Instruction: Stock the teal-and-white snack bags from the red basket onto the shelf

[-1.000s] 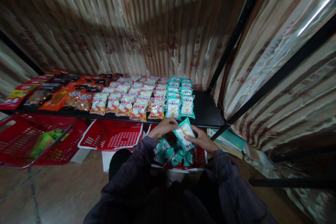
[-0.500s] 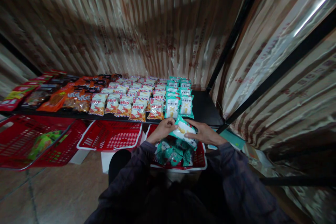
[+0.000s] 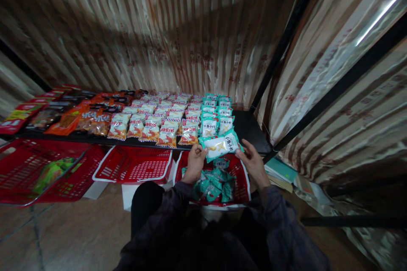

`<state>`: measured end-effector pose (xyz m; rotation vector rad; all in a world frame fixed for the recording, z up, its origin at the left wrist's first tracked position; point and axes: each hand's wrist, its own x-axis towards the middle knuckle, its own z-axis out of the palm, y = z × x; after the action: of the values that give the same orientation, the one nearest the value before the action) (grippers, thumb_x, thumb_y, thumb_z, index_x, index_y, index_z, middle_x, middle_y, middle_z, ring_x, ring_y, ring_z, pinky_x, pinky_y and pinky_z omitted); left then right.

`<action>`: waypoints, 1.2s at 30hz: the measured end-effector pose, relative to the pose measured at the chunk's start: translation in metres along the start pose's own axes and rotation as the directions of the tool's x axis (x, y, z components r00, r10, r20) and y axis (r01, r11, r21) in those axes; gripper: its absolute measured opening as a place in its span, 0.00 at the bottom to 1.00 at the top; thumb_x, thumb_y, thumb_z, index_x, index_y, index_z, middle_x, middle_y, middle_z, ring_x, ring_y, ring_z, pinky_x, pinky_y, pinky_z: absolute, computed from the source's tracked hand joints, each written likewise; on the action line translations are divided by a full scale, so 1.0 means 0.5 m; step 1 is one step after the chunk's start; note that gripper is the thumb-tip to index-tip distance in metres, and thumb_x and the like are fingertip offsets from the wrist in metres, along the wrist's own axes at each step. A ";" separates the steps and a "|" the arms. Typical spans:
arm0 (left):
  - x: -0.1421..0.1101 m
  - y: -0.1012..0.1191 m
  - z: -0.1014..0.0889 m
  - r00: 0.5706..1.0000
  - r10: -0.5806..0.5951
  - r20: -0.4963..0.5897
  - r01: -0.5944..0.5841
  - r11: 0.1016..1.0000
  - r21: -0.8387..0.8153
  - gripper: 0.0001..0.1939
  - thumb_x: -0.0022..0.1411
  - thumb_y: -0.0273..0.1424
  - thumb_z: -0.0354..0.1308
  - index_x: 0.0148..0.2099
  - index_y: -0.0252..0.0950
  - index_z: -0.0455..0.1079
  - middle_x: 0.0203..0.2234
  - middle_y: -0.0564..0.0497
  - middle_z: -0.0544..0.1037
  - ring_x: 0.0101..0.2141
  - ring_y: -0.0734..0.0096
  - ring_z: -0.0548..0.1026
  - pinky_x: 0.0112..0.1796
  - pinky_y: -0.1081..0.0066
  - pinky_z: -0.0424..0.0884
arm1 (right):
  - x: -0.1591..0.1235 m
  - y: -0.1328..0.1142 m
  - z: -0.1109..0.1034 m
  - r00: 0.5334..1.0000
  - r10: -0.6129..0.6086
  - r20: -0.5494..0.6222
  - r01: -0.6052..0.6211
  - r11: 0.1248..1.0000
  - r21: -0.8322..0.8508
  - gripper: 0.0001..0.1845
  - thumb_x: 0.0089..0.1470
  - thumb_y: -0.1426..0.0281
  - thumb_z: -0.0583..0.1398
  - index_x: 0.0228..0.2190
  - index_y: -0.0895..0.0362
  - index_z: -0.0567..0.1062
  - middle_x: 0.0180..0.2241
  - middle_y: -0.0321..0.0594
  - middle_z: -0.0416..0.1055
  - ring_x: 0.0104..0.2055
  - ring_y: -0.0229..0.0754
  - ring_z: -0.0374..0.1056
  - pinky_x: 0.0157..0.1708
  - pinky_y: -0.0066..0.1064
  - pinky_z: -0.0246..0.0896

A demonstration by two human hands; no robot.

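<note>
While both hands [image 3: 194, 164] [image 3: 254, 165] hold a teal packet [image 3: 219, 146], striped sheeting [image 3: 178, 29] (creased) backs the black shelf [image 3: 249, 131].

Before you, a long black shelf [image 3: 249, 130] carries red plastic bags [image 3: 30, 106] at left, orange bags [image 3: 71, 116], white-and-orange bags [image 3: 167, 132], and teal-and-white bags [image 3: 209, 127] right.

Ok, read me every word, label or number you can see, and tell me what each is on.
"小鱼小虾": the held packet.
"小鱼小虾": the green packets on the shelf.
"上虾", ending a longer line: the white packets.
Too small or blurred: smaller print, the orange bags, red bags, curtain.
</note>
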<state>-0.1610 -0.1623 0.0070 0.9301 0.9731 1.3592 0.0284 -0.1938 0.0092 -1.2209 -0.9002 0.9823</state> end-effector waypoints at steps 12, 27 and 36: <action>-0.045 -0.043 0.017 0.992 -0.106 0.069 0.108 0.994 -0.019 0.18 0.46 0.40 0.67 0.32 0.37 0.63 0.27 0.53 0.76 0.31 0.72 0.75 0.38 0.69 0.70 | 0.003 -0.001 0.025 0.996 0.077 -0.042 -0.064 0.965 0.253 0.18 0.47 0.52 0.64 0.36 0.50 0.76 0.43 0.39 0.78 0.46 0.46 0.73 0.45 0.40 0.70; -0.026 0.030 -0.007 0.971 -0.143 0.192 0.129 0.988 0.081 0.20 0.50 0.44 0.63 0.41 0.36 0.72 0.41 0.47 0.78 0.44 0.63 0.74 0.44 0.67 0.69 | 0.018 -0.008 0.018 0.981 0.163 -0.109 -0.136 0.965 0.223 0.20 0.39 0.55 0.69 0.34 0.52 0.79 0.37 0.39 0.79 0.38 0.45 0.75 0.31 0.31 0.71; 0.004 0.059 0.038 0.962 -0.139 0.236 0.106 0.983 0.149 0.25 0.42 0.46 0.69 0.37 0.33 0.73 0.35 0.48 0.79 0.40 0.64 0.74 0.43 0.69 0.68 | 0.021 -0.032 0.025 0.990 0.108 0.093 -0.116 0.989 0.088 0.25 0.35 0.51 0.70 0.33 0.54 0.79 0.32 0.38 0.79 0.36 0.47 0.74 0.34 0.34 0.69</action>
<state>-0.1532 -0.1595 0.0410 1.0934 0.9237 1.0552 0.0219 -0.1812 0.0269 -1.1660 -0.8515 1.1629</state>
